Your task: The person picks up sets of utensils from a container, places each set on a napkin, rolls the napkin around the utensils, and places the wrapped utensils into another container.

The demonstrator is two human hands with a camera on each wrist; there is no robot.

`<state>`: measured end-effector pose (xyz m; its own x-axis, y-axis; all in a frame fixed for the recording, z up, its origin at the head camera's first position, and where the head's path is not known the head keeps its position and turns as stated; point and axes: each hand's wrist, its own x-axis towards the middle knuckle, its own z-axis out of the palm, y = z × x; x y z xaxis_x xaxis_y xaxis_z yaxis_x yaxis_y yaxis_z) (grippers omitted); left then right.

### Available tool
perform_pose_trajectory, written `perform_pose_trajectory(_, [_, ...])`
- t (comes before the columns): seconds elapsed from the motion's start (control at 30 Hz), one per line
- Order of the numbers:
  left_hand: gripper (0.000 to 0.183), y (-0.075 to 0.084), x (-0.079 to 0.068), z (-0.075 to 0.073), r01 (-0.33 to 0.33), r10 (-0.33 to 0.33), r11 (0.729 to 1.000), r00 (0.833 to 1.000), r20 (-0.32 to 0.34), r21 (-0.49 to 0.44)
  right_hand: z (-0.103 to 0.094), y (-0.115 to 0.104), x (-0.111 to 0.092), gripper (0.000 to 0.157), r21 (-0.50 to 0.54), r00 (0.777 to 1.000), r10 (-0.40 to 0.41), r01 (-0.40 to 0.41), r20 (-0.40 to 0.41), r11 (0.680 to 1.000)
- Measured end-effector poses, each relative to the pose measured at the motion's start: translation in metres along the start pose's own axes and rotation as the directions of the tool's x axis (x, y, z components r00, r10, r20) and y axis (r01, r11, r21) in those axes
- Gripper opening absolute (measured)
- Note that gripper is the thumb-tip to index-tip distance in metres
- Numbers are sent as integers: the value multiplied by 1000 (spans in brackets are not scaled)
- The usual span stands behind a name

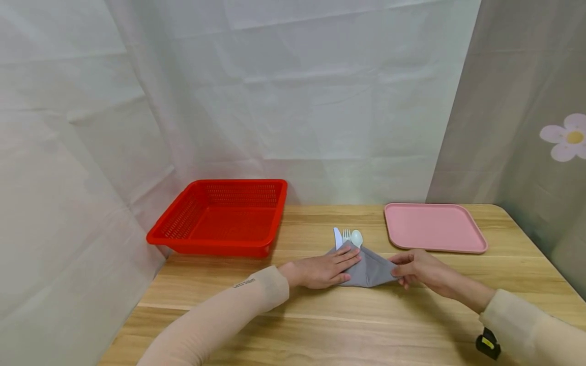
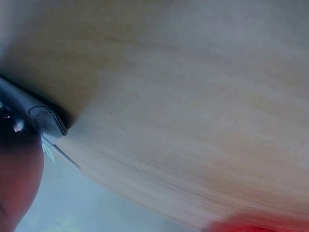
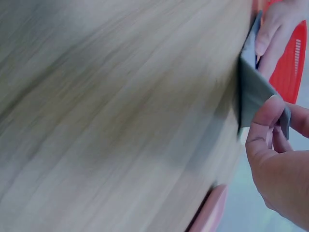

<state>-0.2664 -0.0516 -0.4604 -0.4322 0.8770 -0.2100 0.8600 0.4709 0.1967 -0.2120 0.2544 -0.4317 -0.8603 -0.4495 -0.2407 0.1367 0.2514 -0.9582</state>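
A folded grey cloth napkin (image 1: 373, 269) lies on the table around a white plastic knife (image 1: 338, 238), fork (image 1: 346, 235) and spoon (image 1: 356, 238). Only the upper ends of the cutlery stick out past the cloth; the rest is covered. My left hand (image 1: 325, 268) rests flat on the napkin's left part, fingers stretched across it. At the napkin's right corner my right hand (image 1: 423, 272) pinches the cloth between thumb and fingers. In the right wrist view that right hand (image 3: 282, 145) holds the napkin's edge (image 3: 258, 89) lifted off the wood.
A red perforated plastic basket (image 1: 229, 244) stands at the back left of the wooden table (image 1: 348, 330). Toward the back right lies a pink tray (image 1: 432, 227). White curtains (image 1: 320, 101) hang behind and beside the table.
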Motion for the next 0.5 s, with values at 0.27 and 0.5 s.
perform_pose_trajectory(0.27, [65, -2, 1, 0, 7, -7, 1000, 1000, 8, 7, 8, -11, 1, 48, -78, 999, -36, 34, -22, 996])
perform_pose_trajectory(0.5, [65, -2, 2, 0, 4, -4, 1000, 1000, 10, 0, 15, -14, 3, 46, -88, 998, -65, 63, -19, 994])
